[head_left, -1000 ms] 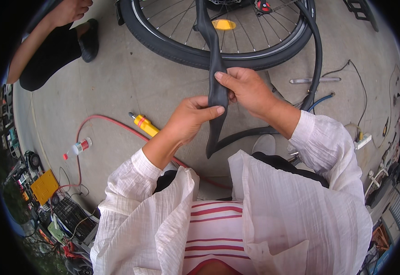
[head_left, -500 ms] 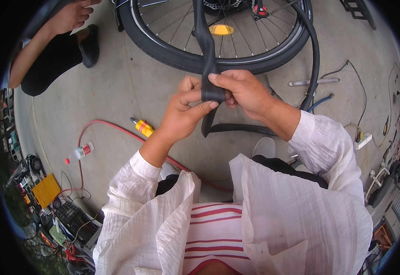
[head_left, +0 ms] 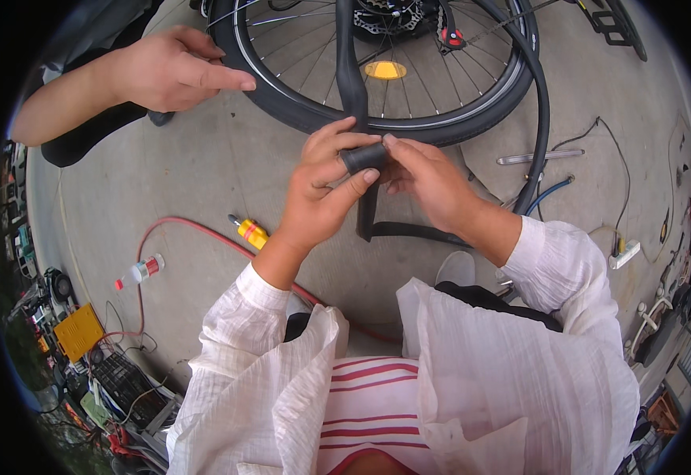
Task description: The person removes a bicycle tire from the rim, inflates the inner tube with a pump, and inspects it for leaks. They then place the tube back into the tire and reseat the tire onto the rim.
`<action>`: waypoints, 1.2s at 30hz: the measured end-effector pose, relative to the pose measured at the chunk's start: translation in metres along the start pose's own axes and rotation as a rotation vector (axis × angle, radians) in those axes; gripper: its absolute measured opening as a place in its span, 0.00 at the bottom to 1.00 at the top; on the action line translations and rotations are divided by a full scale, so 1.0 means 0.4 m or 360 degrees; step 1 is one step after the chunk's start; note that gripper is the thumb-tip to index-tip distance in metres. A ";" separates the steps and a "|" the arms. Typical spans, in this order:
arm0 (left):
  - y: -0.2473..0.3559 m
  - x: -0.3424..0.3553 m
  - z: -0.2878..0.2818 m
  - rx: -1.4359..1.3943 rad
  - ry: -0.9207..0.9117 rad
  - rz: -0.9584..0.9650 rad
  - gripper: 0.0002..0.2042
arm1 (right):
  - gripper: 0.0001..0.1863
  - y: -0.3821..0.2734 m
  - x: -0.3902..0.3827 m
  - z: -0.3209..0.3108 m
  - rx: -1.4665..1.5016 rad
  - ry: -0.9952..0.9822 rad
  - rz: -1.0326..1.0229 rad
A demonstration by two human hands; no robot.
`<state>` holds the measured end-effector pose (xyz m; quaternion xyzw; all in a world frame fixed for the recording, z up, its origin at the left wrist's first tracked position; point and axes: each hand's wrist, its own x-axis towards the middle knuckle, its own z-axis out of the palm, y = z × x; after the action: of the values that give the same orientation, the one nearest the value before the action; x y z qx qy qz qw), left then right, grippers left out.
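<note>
Both my hands are closed on a black bicycle inner tube (head_left: 352, 83) in front of a bicycle wheel (head_left: 448, 131). Fingers and thumb of my left hand (head_left: 314, 186) grip a folded section from the left. My right hand (head_left: 432, 186) pinches the same section from the right, thumb on top. The tube runs up across the spokes, loops down at the right and also hangs below my hands. Its far stretches cross the tyre; what my right fingertips press underneath is hidden.
At the upper left another person's hand (head_left: 175, 71) points toward the wheel. A red hose (head_left: 203, 226), a yellow-handled tool (head_left: 251, 233) and a plastic bottle (head_left: 141, 271) lie at left. A tyre lever-like metal bar (head_left: 541, 157), a blue hose (head_left: 551, 192) and a power strip (head_left: 625, 254) lie at right.
The other person's hand has come closer and now points with a finger. The gripped section of tube has tilted in my hands, its right end higher. My left fingers have spread somewhat.
</note>
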<state>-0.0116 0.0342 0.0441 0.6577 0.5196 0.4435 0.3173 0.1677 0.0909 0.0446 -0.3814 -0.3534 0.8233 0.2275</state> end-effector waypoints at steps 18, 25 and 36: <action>-0.021 0.008 0.018 0.0129 -0.0037 -0.0102 0.14 | 0.11 -0.003 -0.003 -0.013 -0.0706 0.0183 -0.0574; -0.043 0.001 0.011 -0.0082 -0.0065 -0.0228 0.13 | 0.11 -0.003 0.012 -0.014 -0.0713 0.0133 -0.0559; -0.039 -0.002 0.003 -0.0287 -0.0083 -0.0316 0.15 | 0.14 -0.017 0.004 -0.004 -0.0761 0.0111 -0.0394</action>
<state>-0.0167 0.0373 0.0296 0.5832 0.5318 0.4374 0.4309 0.1685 0.0969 0.0482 -0.4063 -0.5737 0.6688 0.2418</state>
